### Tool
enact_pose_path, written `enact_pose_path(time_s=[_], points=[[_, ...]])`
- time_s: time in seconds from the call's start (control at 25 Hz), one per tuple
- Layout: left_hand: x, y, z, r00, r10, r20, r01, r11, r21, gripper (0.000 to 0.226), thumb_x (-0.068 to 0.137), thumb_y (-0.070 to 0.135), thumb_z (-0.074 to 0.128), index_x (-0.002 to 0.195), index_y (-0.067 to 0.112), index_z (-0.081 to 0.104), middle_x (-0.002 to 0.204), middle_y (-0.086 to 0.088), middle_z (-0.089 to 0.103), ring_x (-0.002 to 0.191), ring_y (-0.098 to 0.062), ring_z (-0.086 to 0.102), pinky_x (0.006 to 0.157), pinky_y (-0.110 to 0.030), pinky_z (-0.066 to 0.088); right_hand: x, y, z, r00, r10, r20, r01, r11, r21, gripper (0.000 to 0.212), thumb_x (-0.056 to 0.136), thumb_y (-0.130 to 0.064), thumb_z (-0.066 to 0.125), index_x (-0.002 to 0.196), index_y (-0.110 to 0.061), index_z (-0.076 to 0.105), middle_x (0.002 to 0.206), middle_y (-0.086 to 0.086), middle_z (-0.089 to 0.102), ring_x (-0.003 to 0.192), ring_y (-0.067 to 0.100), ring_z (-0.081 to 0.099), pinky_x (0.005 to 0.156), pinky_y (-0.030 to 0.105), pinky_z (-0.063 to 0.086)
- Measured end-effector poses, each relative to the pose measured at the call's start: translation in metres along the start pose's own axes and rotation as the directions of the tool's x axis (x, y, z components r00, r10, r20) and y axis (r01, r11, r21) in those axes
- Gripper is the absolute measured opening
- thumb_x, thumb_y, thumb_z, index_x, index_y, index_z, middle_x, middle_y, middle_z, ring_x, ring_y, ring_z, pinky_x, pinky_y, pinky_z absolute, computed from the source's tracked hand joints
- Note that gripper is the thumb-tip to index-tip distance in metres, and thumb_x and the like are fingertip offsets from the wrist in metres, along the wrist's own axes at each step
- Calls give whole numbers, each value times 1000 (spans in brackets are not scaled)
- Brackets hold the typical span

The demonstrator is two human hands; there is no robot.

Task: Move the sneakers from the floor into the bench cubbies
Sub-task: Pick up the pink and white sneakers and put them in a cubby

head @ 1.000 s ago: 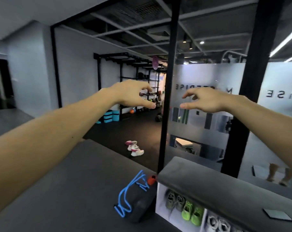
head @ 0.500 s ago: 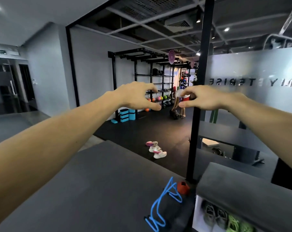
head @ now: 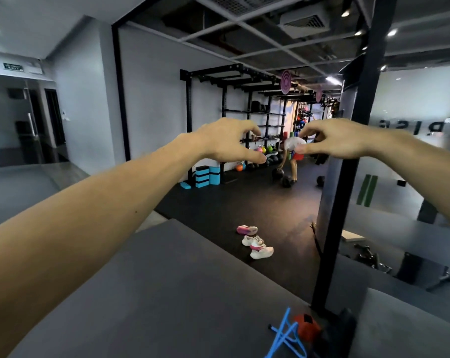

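Far below our left hand (head: 226, 140) and right hand (head: 334, 139), both empty with loosely curled fingers, perhaps readied for grasping, lie the sneakers (head: 256, 242).

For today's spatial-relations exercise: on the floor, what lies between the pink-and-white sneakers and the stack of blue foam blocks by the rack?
In the head view, only bare black rubber gym floor separates the pink-and-white sneakers from the blue foam blocks.

Single head-worn wide-angle view, standing height, facing forward across gym floor (head: 244, 202). Both arms reach in from lower corners, near lens; sneakers (head: 256, 244) far, lower centre; storage rack (head: 244, 112) beyond, centre.
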State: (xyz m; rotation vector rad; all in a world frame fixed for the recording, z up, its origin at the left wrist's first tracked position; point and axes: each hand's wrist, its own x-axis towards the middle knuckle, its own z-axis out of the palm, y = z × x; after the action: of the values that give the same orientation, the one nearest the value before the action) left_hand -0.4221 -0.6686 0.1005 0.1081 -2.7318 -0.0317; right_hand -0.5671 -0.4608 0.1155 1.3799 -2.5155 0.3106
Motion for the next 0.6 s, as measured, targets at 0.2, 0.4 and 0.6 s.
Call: enact_pose_path(time_s=[0.2,0.4,0.6], points=[[90,-85,37,1000,2,0,-2,1000,31,72,77,70,58,137,35,40,144,2,43,125,-22,44,101,-48,40,122,17,45,1000,-20,3,20,1000,-3,60,86,-55,54,132,-16,50,133,7,53,101,14,46,82,26,32],[179,-196,76,998,59,7,-60,997,58,75,75,74,55,137,34,40,145,4,42,129,-21,41,102,-48,38,252,26,96,1000,-10,-17,10,1000,0,60,86,-55,55,132,-16,49,134,6,52,111,17,50,83,27,32],[278,-307,96,997,79,-20,-78,995,67,75,76,73,55,138,34,40,146,5,41,129,-21,42,102,-44,39,392,38,128,998,52,-42,-53,999,-11,58,85,-54,57,130,-18,50,136,4,51,119,21,49,89,27,34]])
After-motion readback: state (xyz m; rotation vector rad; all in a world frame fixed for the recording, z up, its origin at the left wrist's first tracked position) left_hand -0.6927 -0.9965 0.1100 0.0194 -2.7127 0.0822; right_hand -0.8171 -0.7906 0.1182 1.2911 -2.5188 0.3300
